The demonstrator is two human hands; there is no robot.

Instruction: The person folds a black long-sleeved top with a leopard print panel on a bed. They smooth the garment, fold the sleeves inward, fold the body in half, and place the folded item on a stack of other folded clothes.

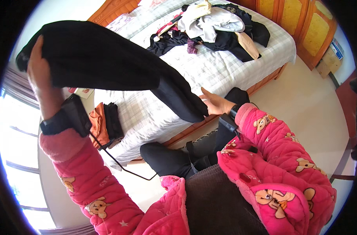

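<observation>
A pair of black trousers [104, 58] is stretched in the air across the upper left, above the bed. My left hand [41, 76] is raised at the far left and closed on the wider end, with part of the fingers hidden by the cloth. The narrower end hangs lower, by the bed's front edge, where my right hand [215, 102] grips it. The right thumb points up, and some of those fingers are behind the fabric.
A bed [221, 74] with a checked white sheet fills the middle. On it lie a heap of mixed clothes [213, 27] and, at the left corner, folded orange and black clothes [106, 123]. A black cable [123, 168] runs from my left wrist. Wooden cabinet doors [315, 31] stand far right.
</observation>
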